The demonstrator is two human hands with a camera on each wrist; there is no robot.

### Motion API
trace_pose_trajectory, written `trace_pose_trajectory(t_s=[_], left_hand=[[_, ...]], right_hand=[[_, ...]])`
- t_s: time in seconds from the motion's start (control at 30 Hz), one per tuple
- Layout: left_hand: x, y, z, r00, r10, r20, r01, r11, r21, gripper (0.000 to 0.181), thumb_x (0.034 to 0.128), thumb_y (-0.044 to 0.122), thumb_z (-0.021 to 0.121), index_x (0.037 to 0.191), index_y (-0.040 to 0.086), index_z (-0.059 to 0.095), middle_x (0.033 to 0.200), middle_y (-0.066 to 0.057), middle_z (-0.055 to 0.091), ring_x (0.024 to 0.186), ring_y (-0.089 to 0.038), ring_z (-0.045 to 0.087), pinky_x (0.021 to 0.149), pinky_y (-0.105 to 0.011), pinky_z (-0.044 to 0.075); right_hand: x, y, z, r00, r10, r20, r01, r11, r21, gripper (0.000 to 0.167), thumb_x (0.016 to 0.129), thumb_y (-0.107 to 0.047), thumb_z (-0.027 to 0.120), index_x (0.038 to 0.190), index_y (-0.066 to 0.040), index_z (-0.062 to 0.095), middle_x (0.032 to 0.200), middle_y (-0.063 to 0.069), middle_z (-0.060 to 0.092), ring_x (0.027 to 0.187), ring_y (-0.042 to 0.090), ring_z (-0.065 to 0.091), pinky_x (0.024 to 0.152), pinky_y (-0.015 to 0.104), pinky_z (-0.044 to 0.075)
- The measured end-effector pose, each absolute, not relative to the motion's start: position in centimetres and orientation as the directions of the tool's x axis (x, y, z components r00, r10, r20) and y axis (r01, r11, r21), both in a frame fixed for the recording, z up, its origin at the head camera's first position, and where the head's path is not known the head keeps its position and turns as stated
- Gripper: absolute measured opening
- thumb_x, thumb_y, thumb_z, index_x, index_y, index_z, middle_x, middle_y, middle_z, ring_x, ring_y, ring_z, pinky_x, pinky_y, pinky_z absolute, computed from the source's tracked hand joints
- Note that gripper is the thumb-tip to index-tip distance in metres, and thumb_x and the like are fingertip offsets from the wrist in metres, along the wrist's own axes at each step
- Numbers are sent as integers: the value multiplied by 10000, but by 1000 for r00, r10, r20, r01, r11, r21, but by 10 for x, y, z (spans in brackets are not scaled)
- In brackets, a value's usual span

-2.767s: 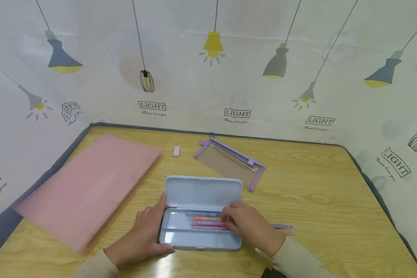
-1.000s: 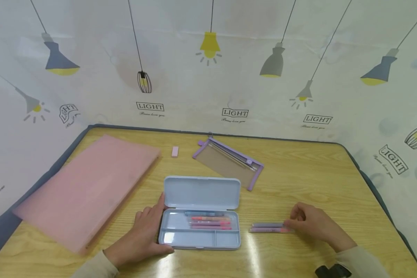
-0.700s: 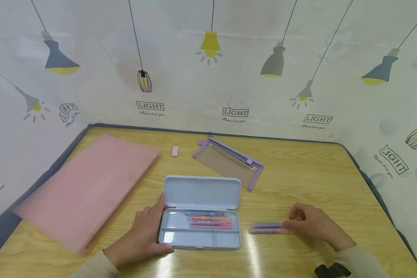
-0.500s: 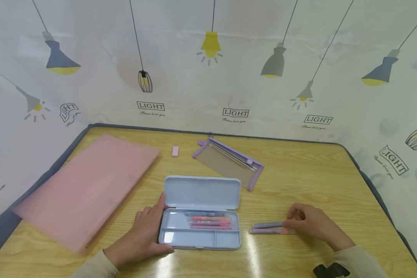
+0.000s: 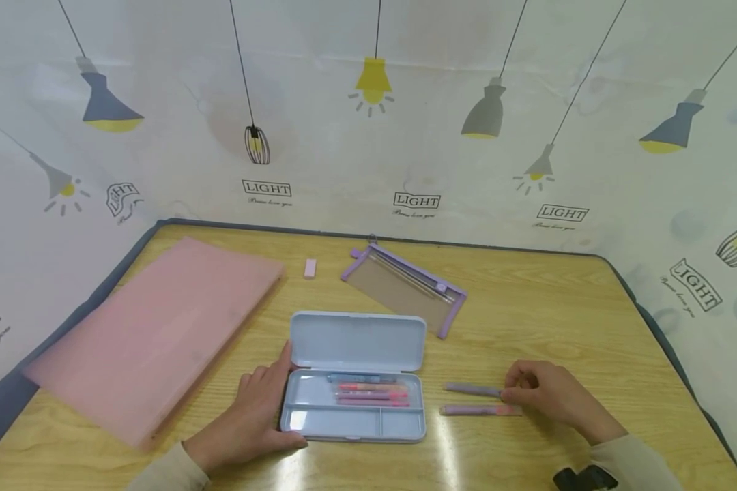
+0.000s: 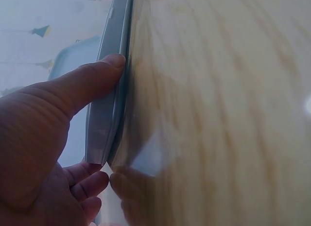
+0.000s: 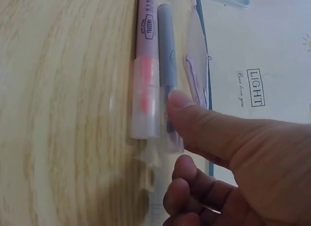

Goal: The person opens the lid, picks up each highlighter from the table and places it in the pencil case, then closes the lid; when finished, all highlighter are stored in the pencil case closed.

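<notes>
A light blue pencil case (image 5: 357, 341) lies with its lid up in the head view, several pens (image 5: 371, 394) in its long back compartment. My left hand (image 5: 252, 416) holds the case's left end. In the left wrist view its thumb (image 6: 92, 82) presses the front side while the fingers lie round the end. To the right of the case, my right hand (image 5: 553, 395) pinches a blue-grey highlighter (image 7: 166, 46) by its clear cap. A purple highlighter (image 5: 473, 410) with a pink tip lies on the table just in front of it, a small gap between them.
A pink folder (image 5: 166, 334) covers the table's left part. Behind the case lie a small pink eraser (image 5: 310, 269) and a mesh zip pouch (image 5: 399, 286) with purple edging. A wood-grain table (image 5: 565, 307) carries everything, with a lamp-patterned curtain (image 5: 319, 82) behind.
My right hand has gone from the pens in the case to the highlighters on the right. The blue-grey one has swung away from the purple one. My left hand has stayed in place.
</notes>
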State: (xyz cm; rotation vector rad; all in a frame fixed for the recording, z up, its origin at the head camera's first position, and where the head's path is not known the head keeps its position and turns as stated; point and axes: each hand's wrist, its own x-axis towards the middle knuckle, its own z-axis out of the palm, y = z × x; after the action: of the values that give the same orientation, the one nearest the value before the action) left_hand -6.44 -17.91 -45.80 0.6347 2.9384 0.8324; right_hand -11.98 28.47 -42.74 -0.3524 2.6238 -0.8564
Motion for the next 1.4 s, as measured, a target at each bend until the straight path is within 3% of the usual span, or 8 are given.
trace_pose_trajectory(t_s=[0.17, 0.47, 0.67, 0.93, 1.4], left_hand=[[-64, -179, -458, -918, 387, 83, 372, 774, 513, 1356, 621, 471, 878, 1571, 8, 28, 1392, -60, 511, 1066, -193, 441, 865, -356, 284], [-64, -179, -458, -919, 385, 87, 374, 775, 510, 1352, 618, 471, 878, 1569, 6, 37, 1379, -48, 515, 1053, -177, 436, 858, -345, 280], [-64, -179, -458, -919, 385, 88, 374, 774, 511, 1344, 624, 483, 870, 1566, -5, 44, 1380, -57, 514, 1048, -177, 432, 849, -340, 276], [-65, -179, -458, -919, 384, 94, 377, 778, 503, 1352, 614, 472, 877, 1566, -2, 43, 1356, -45, 526, 1040, -177, 437, 853, -341, 282], [-65, -180, -460, -917, 385, 102, 382, 778, 500, 1366, 594, 466, 886, 1564, -6, 47, 1356, -58, 531, 1025, -169, 431, 850, -335, 283]], right_hand=[[-118, 285, -421, -920, -317, -231, -135, 809, -572, 191, 873, -386, 711, 886, -199, 674, 798, -72, 625, 716, 33, 522, 644, 233, 426], [-114, 278, -406, -906, -331, -262, -106, 779, -617, 211, 929, -362, 647, 938, -152, 632, 741, -27, 644, 568, 86, 521, 512, 254, 454], [-108, 265, -395, -914, -360, -184, -184, 776, -604, 168, 933, -346, 648, 926, -179, 628, 741, -36, 627, 607, 41, 509, 545, 236, 423], [-100, 241, -380, -925, -365, -101, -242, 774, -585, 107, 921, -300, 669, 950, -198, 655, 818, -54, 660, 707, 20, 577, 614, 224, 477], [-95, 170, -386, -834, -552, -9, -432, 661, -614, 111, 923, -257, 671, 974, -180, 732, 862, -133, 684, 712, -42, 549, 637, 210, 490]])
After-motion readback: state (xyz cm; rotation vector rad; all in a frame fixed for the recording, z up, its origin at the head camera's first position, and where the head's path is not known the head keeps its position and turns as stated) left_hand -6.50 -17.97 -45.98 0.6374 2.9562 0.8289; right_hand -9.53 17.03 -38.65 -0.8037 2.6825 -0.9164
